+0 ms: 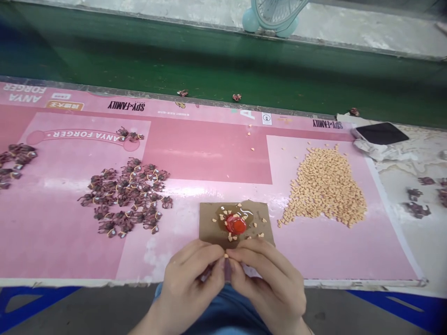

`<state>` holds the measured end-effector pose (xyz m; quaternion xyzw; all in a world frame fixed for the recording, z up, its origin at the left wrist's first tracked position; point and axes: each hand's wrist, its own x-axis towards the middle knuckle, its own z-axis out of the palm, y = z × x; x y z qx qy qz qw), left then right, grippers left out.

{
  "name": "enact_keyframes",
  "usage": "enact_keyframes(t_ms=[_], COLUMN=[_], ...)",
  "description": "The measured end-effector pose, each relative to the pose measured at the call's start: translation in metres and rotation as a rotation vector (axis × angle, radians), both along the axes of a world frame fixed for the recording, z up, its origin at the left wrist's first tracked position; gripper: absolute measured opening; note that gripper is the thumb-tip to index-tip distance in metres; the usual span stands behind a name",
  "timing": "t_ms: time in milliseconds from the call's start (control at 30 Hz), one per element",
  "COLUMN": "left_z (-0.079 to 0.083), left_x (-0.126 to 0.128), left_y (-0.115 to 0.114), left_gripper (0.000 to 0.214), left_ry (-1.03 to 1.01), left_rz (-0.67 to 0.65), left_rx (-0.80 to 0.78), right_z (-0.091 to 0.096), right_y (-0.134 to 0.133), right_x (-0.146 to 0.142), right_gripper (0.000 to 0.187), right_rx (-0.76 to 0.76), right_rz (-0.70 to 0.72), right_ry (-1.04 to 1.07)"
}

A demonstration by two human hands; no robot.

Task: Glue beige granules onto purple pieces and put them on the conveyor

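Left hand (190,279) and right hand (265,284): both narrow, fingertips (220,260) pinched on a small dark piece (227,270), a tan chip (226,255) at its tip. 12 o'clock: cardboard square (209,223) bearing a glossy red blob (234,224). 1 o'clock: tan chip pile (326,186). 10 o'clock: dark figures with yellow bands (125,197). Both piles lie on a pink printed mat (209,158). 2 o'clock, farther: black phone (380,133). 12 o'clock, farthest: teal fan (275,14).

**"What have I got between my left hand (188,281) and my right hand (267,284)?"**

"A dark purple piece (227,270), half hidden, with a tiny peach chip (226,255) at its top."

**"And just ahead of my hands?"**

"A brown cardboard square (211,223) bearing a glossy red blob (235,224), with peach chips scattered around it."
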<state>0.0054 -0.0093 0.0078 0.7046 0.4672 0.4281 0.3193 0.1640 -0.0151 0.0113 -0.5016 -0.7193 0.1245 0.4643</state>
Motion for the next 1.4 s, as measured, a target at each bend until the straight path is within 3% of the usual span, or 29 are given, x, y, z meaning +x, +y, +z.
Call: enact_keyframes(t_ms=[200, 367, 667, 867, 1133, 1267, 1400], left_z=[-0.001, -0.010, -0.020, -0.022, -0.015, -0.014, -0.012], left_x=[-0.008, -0.018, -0.026, -0.027, -0.016, -0.010, -0.006], left_y=[-0.002, -0.009, -0.021, -0.019, -0.010, -0.011, -0.012], left_gripper=[0.013, 0.024, 0.046, 0.043, 0.031, 0.036, 0.034], left_ry=[-0.014, -0.042, -0.118, -0.174, -0.437, -0.519, -0.548], left_rz=[0.047, 0.139, 0.179, 0.173, 0.192, 0.178, 0.158], left_rx=[-0.045, -0.049, -0.179, -0.258, -0.282, -0.302, -0.292], right_z=[-0.003, -0.011, -0.014, -0.014, -0.014, -0.004, 0.011], right_y=[0.009, 0.014, 0.015, 0.016, 0.017, 0.015, 0.013], right_x=[0.026, 0.043, 0.050, 0.048, 0.048, 0.042, 0.024], right_gripper=[0.018, 0.016, 0.014, 0.013, 0.010, 0.012, 0.014], right_rx=[0.061, 0.103, 0.117, 0.115, 0.120, 0.078, 0.019], right_rz=[-0.090, -0.022, 0.072, 0.047, -0.011, -0.038, 0.029], right_ry=[-0.197, -0.405, -0.532, -0.495, -0.448, -0.300, -0.126])
